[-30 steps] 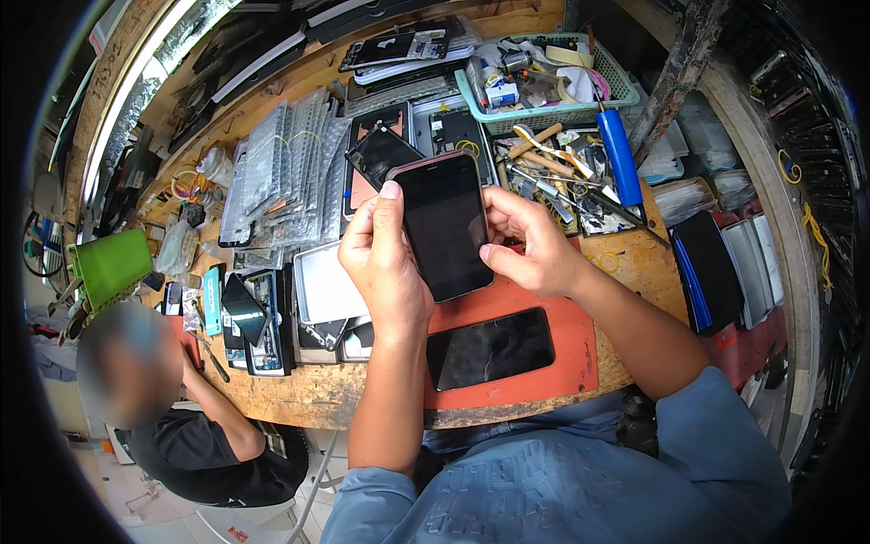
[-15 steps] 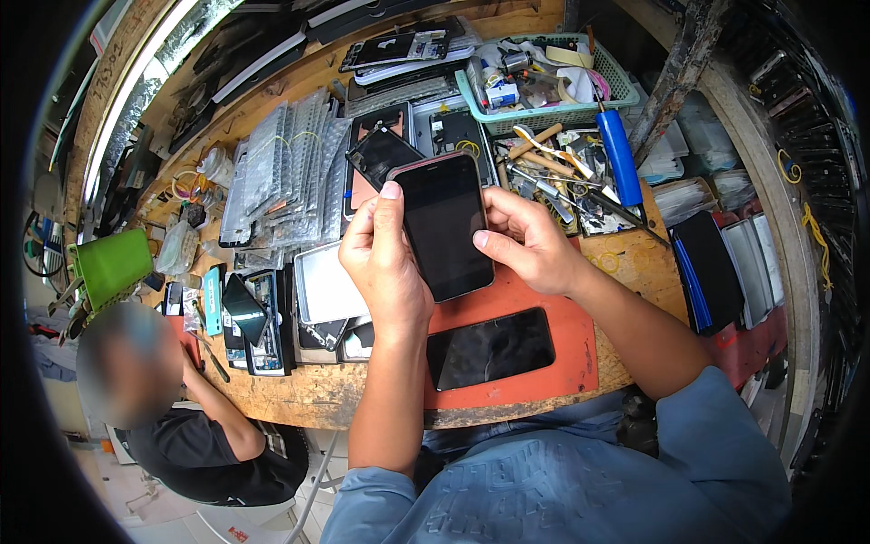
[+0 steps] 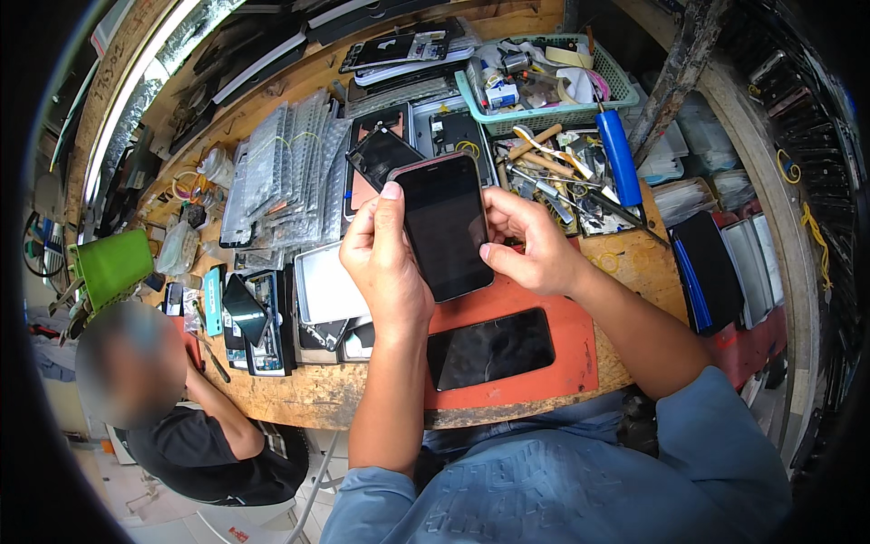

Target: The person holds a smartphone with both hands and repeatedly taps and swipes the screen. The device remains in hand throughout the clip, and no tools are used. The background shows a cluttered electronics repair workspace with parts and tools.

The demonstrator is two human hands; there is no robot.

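A smartphone (image 3: 444, 227) with a dark screen is held up over the bench, screen toward me. My left hand (image 3: 388, 249) grips its left edge, the thumb lying along the upper left side. At the phone's right edge is my right hand (image 3: 535, 245), fingers behind it and the thumb against the lower right border. Below them a second phone or screen panel (image 3: 491, 349), black and glossy, lies flat on an orange mat (image 3: 575, 340). Behind the held phone, a loose screen (image 3: 385, 156) rests tilted on other phone parts.
Bubble-wrapped panels (image 3: 285, 172) are stacked at the left. A green basket (image 3: 544, 113) holds supplies at the back. Right of centre sit a tool tray (image 3: 562, 177) and a blue screwdriver-like tool (image 3: 620, 159). A person (image 3: 199, 435) sits at the left by the bench.
My right thumb has shifted slightly right, toward the phone's right edge. The phone and my left hand stay nearly in place.
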